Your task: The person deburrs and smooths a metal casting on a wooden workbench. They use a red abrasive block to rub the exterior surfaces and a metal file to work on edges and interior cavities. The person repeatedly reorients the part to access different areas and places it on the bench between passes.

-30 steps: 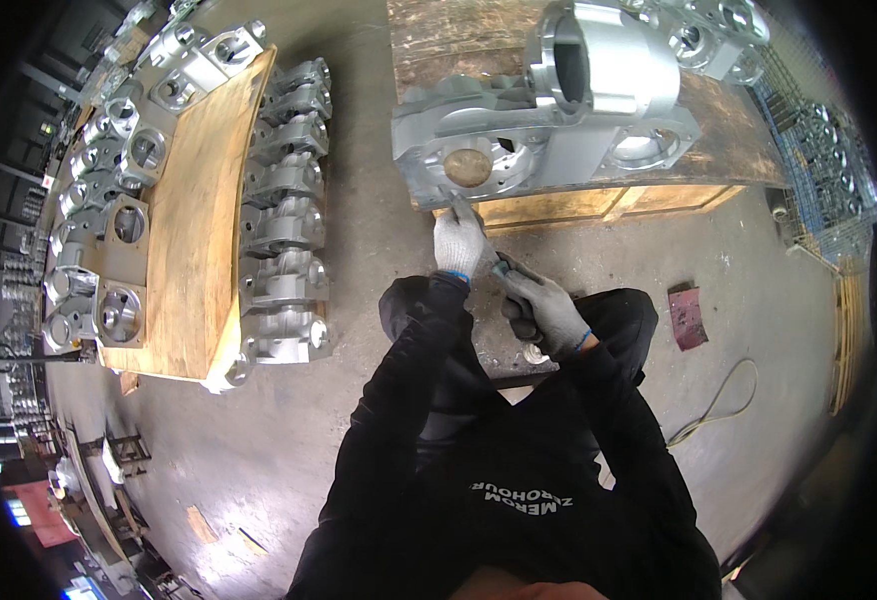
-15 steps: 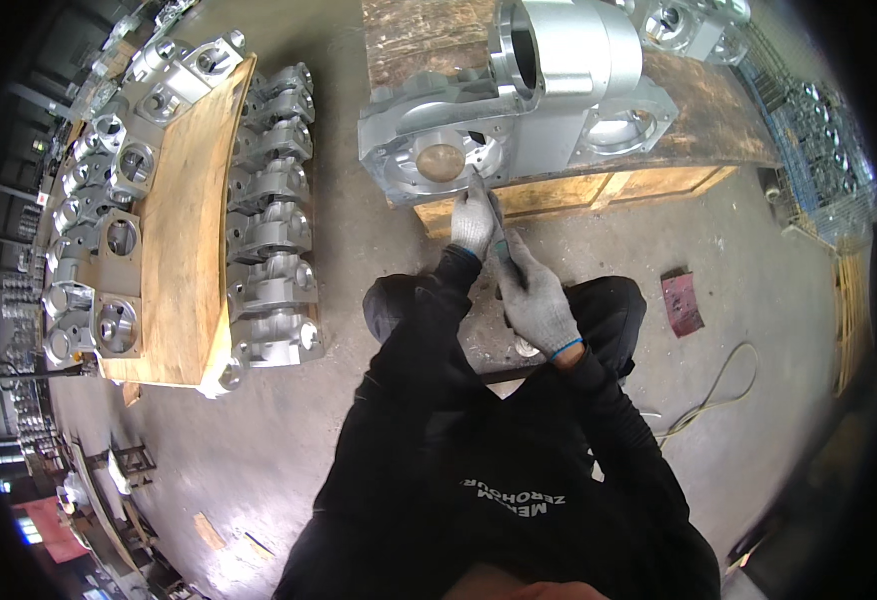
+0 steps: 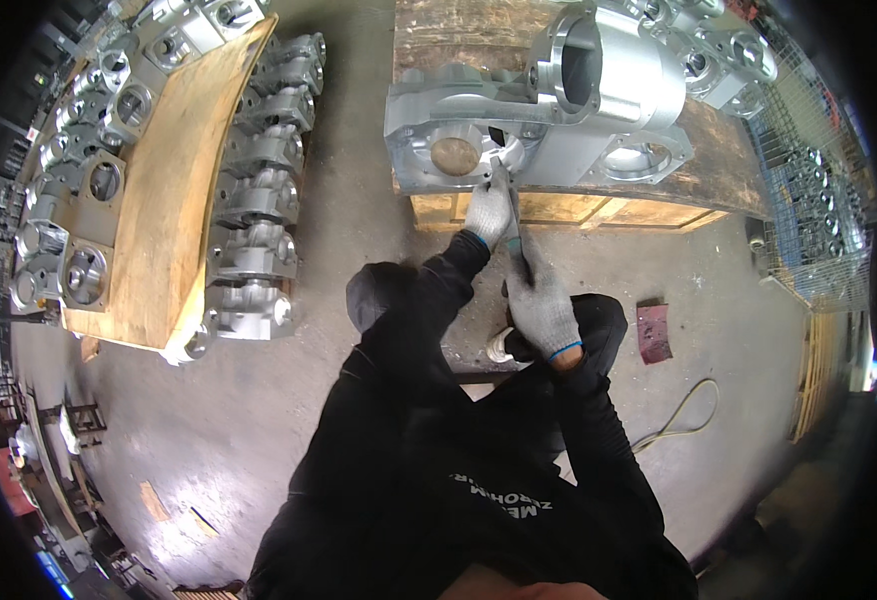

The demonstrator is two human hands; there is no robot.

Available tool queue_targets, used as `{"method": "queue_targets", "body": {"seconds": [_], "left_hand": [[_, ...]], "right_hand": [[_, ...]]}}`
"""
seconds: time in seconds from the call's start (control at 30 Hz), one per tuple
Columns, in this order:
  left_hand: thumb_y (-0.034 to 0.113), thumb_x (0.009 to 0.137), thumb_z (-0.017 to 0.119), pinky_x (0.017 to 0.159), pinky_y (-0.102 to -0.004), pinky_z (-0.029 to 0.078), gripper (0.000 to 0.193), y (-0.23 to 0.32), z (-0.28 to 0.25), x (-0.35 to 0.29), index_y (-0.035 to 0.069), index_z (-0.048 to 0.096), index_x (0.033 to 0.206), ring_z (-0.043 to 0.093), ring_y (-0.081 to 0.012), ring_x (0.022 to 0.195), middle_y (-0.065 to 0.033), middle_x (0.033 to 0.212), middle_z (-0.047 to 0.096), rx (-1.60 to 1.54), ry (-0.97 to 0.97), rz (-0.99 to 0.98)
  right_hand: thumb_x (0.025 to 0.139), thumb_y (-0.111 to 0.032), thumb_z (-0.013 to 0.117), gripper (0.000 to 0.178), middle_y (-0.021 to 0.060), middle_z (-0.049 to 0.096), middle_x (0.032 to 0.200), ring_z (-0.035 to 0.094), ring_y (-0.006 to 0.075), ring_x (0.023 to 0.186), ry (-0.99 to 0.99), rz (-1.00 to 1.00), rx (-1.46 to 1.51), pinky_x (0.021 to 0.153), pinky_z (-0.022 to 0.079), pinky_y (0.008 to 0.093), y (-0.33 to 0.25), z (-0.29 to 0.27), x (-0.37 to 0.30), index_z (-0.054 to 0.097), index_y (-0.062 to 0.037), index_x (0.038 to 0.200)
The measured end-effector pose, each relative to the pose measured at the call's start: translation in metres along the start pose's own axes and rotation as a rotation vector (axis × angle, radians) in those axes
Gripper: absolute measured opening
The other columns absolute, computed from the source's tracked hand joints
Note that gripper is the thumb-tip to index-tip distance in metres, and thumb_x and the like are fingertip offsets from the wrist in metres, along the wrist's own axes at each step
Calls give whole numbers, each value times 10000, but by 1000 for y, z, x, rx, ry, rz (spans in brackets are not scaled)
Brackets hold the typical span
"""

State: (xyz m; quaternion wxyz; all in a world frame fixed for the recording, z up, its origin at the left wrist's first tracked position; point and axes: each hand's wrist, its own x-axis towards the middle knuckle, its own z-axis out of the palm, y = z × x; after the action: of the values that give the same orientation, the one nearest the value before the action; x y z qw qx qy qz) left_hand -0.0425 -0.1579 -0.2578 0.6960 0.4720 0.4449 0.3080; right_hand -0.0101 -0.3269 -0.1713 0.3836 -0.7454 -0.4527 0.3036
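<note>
A large silvery metal casting [image 3: 569,150] with a thick cylinder on top and round openings lies on the wooden crate in front of me. Both my hands wear grey-white knit gloves. My right hand [image 3: 542,308] is closed around the near end of a slim, flat, dark tool [image 3: 516,232], which looks like a file. Its far end points at the casting's left opening. My left hand [image 3: 489,208] is closed at the front part of this tool, fingertips by the opening's lower rim. The glove hides how much it grips.
The wooden crate [image 3: 609,212] stands close before my knees. On the left, a plywood sheet [image 3: 164,215] runs between rows of similar castings [image 3: 259,200]. A wire-mesh cage [image 3: 824,255] with metal parts stands at right. A dark red piece [image 3: 655,333] and a hose loop [image 3: 694,425] lie on the floor.
The view has shifted, so the casting and crate appear farther right. Both hands stay at the casting's left opening with the file, which now stands more upright in the picture.
</note>
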Motion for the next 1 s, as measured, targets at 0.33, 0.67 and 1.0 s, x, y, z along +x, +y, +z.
{"method": "queue_targets", "body": {"seconds": [0.33, 0.67, 1.0], "left_hand": [[671, 1049, 460, 616, -321, 497, 753, -25, -2, 14, -36, 693, 942, 621, -152, 677, -72, 757, 665, -13, 109, 73], [501, 1080, 386, 873, -565, 519, 663, -18, -35, 10, -71, 696, 956, 641, -543, 1017, -368, 929, 675, 370, 289, 248], [521, 1085, 400, 682, -483, 552, 697, -12, -26, 13, -103, 673, 938, 713, -419, 805, -289, 800, 692, 333, 405, 321]], "right_hand": [[977, -153, 645, 562, 279, 740, 978, 767, 329, 933, -1, -72, -452, 788, 576, 440, 17, -14, 13, 504, 66, 1475], [1003, -176, 648, 336, 272, 717, 1106, 728, 386, 1031, -185, -260, -388, 870, 574, 413, 13, -52, 62, 693, -50, 1311], [993, -224, 658, 326, 252, 720, 1061, 719, 413, 972, -268, -496, -544, 822, 573, 428, -29, -74, 95, 722, -78, 1278]]}}
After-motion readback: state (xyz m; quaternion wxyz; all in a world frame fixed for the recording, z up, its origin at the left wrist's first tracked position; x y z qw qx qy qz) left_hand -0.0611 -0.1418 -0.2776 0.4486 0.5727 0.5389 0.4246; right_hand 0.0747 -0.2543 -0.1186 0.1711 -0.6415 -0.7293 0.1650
